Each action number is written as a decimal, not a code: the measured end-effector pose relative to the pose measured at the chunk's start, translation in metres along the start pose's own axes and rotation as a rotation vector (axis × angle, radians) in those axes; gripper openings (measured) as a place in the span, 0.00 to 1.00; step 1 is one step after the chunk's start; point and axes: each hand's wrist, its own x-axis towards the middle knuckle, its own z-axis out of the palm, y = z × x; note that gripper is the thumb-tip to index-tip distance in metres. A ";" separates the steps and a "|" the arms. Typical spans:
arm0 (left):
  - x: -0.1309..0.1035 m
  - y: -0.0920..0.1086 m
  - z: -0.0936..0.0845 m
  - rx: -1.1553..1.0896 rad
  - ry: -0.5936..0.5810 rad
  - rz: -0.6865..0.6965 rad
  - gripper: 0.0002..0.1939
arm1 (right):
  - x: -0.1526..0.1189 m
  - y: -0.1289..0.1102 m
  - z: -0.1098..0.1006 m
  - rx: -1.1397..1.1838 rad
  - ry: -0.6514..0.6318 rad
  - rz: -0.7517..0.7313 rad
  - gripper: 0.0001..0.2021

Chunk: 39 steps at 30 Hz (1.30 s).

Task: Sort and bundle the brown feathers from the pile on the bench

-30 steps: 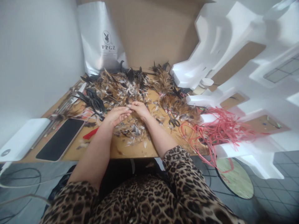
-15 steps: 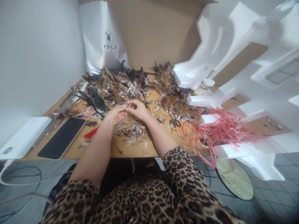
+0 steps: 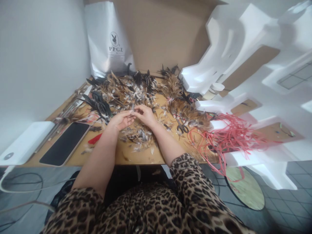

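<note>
My left hand (image 3: 122,119) is closed, with its thumb and fingertips pinched together over the middle of the wooden table (image 3: 140,158). My right hand (image 3: 144,115) meets it there, its fingers also pinched. Between the touching fingertips is a small pale wisp that looks like a feather (image 3: 133,110); most of it is hidden. Just beyond the hands spreads a pile of brown, white and black feathers (image 3: 122,89). Loose fluffy feathers (image 3: 140,135) lie under and in front of my wrists. A bunch of long black feathers (image 3: 98,105) rests left of my left hand.
Black-handled scissors (image 3: 182,127) lie to the right, beside brown feather bundles (image 3: 187,112). Pink-red strips (image 3: 229,135) tangle over white foam pieces (image 3: 202,78). On the left are a phone (image 3: 64,143), a white power bank (image 3: 26,143) and a red object (image 3: 95,138). A bag (image 3: 109,39) stands behind.
Both hands have shifted very slightly to the right, fingertips still together. Nothing else on the table has visibly moved.
</note>
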 end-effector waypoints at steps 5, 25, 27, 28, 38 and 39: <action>0.001 -0.001 -0.001 0.053 -0.035 0.082 0.06 | 0.003 0.003 0.001 0.327 -0.008 0.183 0.17; 0.002 -0.009 0.008 0.318 0.072 0.199 0.09 | 0.004 0.002 0.007 0.556 0.086 0.404 0.16; 0.002 -0.010 0.009 0.315 0.081 0.204 0.08 | 0.005 0.001 0.009 0.538 0.104 0.380 0.16; 0.002 -0.010 0.010 0.315 0.085 0.213 0.07 | 0.005 0.001 0.010 0.546 0.112 0.373 0.16; -0.015 0.036 0.009 0.001 0.289 0.564 0.01 | 0.004 0.007 0.020 0.282 0.043 0.224 0.09; -0.018 0.041 0.010 -0.011 0.304 0.567 0.02 | 0.003 0.008 0.022 0.200 0.007 0.194 0.08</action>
